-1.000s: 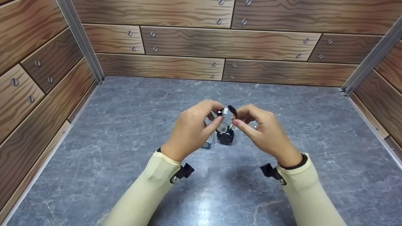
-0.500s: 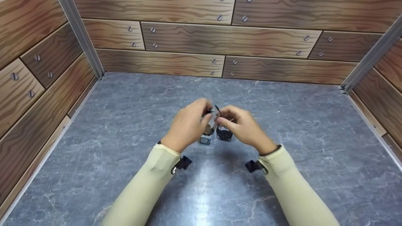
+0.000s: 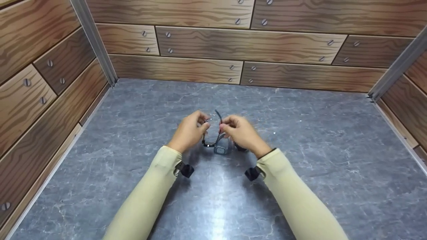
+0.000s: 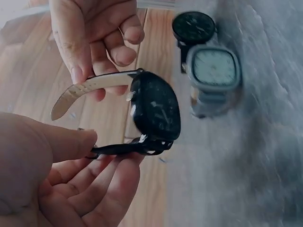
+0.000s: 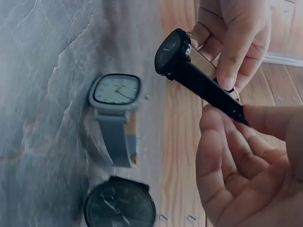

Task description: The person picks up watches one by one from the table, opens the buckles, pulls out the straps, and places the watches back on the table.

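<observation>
1. Over the last second, both hands have come leftward over the table (image 3: 300, 173), carrying the black watch (image 4: 158, 109) with them. The right hand (image 3: 241, 131) has travelled further, so the two hands now sit closer together.

2. The black watch hangs between the hands in a U, its case at the bottom and the strap halves rising from it. It appears to be held off the table, just left of the square grey watch (image 3: 221, 150) in the head view.

3. The left hand (image 3: 190, 131) pinches the shorter strap half (image 4: 118, 148) between thumb and fingers, near the buckle end.

4. The right hand pinches the longer strap half (image 5: 201, 88), the one with holes, short of its free tip.

5. With the hands shifted, the grey watch shows more fully than a second ago, while the round watch (image 5: 118, 208) is now partly covered by the right hand in the head view. Both lie near each other on the table, untouched by the fingers.

6. What this seems to mean: the strap is under control from both sides, yet its ends stand apart, so the loop looks unfastened for now.
</observation>
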Tool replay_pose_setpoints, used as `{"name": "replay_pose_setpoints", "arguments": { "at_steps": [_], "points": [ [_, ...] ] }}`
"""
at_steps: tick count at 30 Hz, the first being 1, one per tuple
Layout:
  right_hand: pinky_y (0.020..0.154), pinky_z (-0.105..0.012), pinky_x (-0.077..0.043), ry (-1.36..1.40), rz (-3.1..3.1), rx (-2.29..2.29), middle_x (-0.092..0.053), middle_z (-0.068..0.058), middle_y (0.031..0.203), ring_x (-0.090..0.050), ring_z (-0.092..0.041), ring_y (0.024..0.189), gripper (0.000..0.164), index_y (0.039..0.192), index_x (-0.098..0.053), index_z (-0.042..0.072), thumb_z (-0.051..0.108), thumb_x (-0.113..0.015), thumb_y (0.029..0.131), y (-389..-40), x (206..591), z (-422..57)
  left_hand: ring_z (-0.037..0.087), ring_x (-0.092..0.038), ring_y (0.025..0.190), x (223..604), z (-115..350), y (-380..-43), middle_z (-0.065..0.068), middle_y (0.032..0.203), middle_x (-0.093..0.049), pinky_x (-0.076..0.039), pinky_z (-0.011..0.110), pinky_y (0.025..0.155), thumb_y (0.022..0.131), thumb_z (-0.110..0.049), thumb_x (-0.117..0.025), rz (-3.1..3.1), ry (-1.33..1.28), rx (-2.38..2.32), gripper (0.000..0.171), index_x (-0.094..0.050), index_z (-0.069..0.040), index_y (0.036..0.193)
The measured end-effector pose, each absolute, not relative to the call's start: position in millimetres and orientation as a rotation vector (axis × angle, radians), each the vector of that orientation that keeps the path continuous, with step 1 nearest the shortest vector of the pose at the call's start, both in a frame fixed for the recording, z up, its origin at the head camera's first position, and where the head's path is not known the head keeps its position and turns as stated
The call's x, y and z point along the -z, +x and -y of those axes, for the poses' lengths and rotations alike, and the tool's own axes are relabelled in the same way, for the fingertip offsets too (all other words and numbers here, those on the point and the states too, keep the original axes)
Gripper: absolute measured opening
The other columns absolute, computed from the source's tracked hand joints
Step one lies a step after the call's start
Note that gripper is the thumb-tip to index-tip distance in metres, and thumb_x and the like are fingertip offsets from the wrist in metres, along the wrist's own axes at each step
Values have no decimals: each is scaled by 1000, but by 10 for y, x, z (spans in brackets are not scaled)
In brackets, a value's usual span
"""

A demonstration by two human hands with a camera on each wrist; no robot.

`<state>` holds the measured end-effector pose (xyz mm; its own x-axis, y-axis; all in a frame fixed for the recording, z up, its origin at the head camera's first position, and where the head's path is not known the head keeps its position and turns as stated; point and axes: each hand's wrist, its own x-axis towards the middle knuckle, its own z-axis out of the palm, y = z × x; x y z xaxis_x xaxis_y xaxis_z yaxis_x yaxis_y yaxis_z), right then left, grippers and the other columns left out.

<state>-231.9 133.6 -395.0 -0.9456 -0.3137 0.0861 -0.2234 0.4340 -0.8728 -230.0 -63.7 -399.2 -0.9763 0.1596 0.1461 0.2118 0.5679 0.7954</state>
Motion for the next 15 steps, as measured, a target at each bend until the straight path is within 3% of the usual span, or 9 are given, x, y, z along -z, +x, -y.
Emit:
{"name": "replay_pose_setpoints", "arguments": {
  "at_steps": [9,15],
  "points": [
    [86,-40,-55,-449,-2788,1264,-77,-9,98,-68,-23,91,19,110,-74,-1,13,-65,100,-2399,4068,-1062,22,-68,86,4063,845,-2392,11,103,-72,-55,37,82,100,-14,-67,2890,-274,1349,21,-67,-1,117],
    [86,-40,-54,-395,-2869,1140,-75,-6,94,-67,-22,88,18,104,-76,5,18,-66,99,-2445,4103,-948,17,-65,74,4149,916,-2421,9,93,-71,-52,29,65,100,-17,-68,2943,-210,1352,16,-67,-4,110]
  ]
}}
